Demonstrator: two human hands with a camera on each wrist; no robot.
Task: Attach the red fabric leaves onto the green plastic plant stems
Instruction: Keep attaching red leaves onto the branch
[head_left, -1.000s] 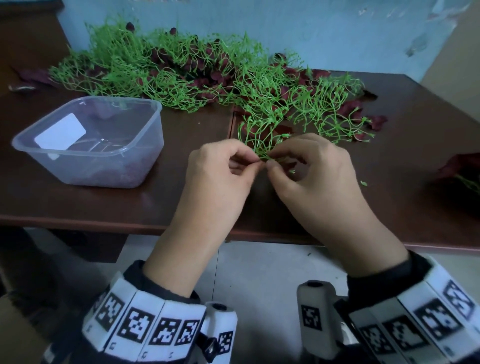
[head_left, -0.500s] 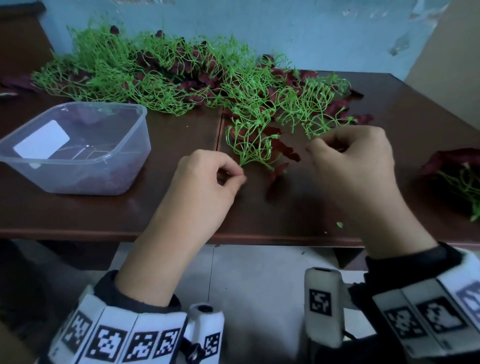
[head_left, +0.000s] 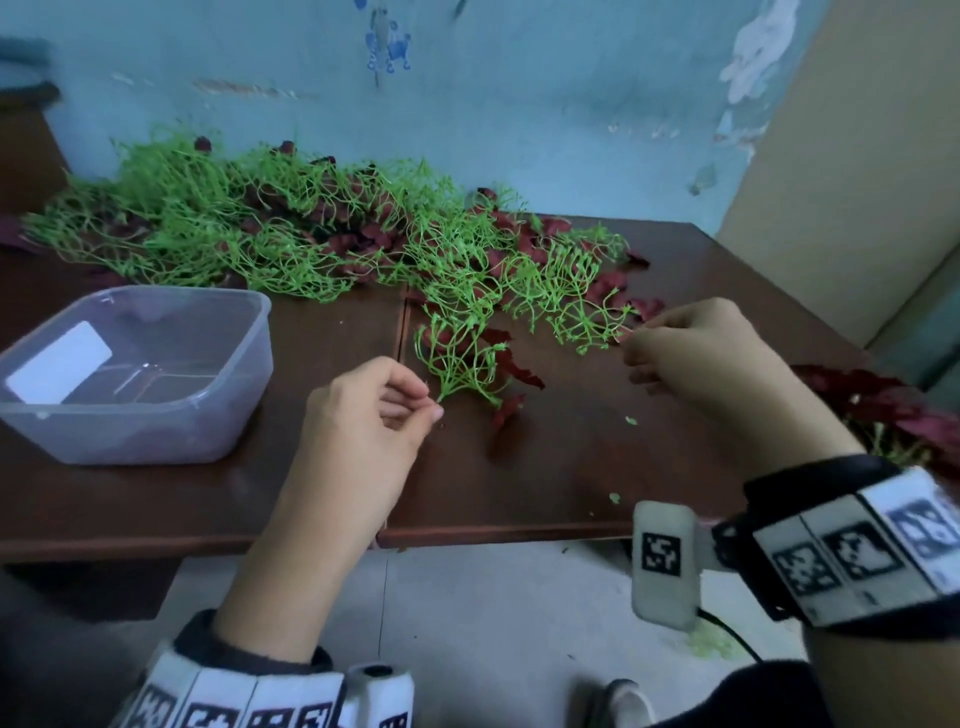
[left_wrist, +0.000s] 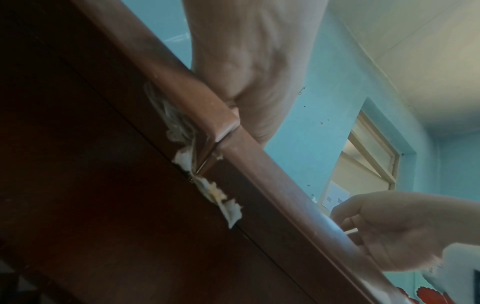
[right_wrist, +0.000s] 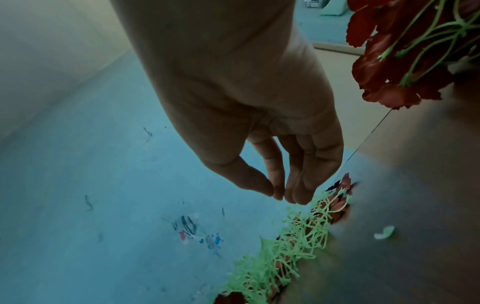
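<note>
Left hand (head_left: 363, 421) over near edge of bench (head_left: 545, 467); thumb and forefinger pinch base of green stem sprig (head_left: 462, 358), grip narrow and closed on it. Red leaves (head_left: 514, 369) lie under and beside sprig. Right hand (head_left: 696, 353) further right, fingers curled, fingertips (right_wrist: 296, 195) drawn together at edge of stem pile (head_left: 260, 234) (whether grip holds anything, cannot tell). Pile of green stems mixed with red leaves spreads along wall. Clear plastic tub (head_left: 135, 369) at left. Finished red-leaf bunch (head_left: 883, 410) at right edge.
</note>
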